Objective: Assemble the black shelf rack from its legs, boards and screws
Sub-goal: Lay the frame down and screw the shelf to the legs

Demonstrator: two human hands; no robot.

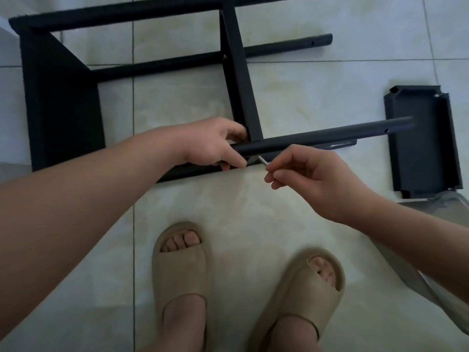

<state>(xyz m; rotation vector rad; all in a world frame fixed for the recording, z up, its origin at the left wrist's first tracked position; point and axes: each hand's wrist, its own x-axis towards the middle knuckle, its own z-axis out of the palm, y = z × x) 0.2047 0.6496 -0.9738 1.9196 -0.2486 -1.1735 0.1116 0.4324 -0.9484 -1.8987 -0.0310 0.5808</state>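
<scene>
At mid-frame, on the tiled floor (304, 85), the half-built black shelf rack (127, 12) lies on its side, its end board (61, 102) at the left and its legs running out to the right. The left hand (215, 146) is curled round the near leg (330, 133) just left of where the middle board (241, 80) meets it, steadying the joint. The right hand (312, 176) sits to the lower right of that joint and pinches a thin silver piece (262, 161) between thumb and forefinger; whether it is a screw or the short arm of a hex key I cannot tell. Its tip points up and left at the underside of the leg, close to the left hand's fingertips, so the coming move looks like a short push along that diagonal into the joint. The leg's long axis runs left to right, rising slightly toward the right edge, across the line of the piece. Open floor lies below and right of the joint; a loose board (421, 141) lies at the right edge, behind the leg's free end, and two sandalled feet (177, 262) stand at the bottom
</scene>
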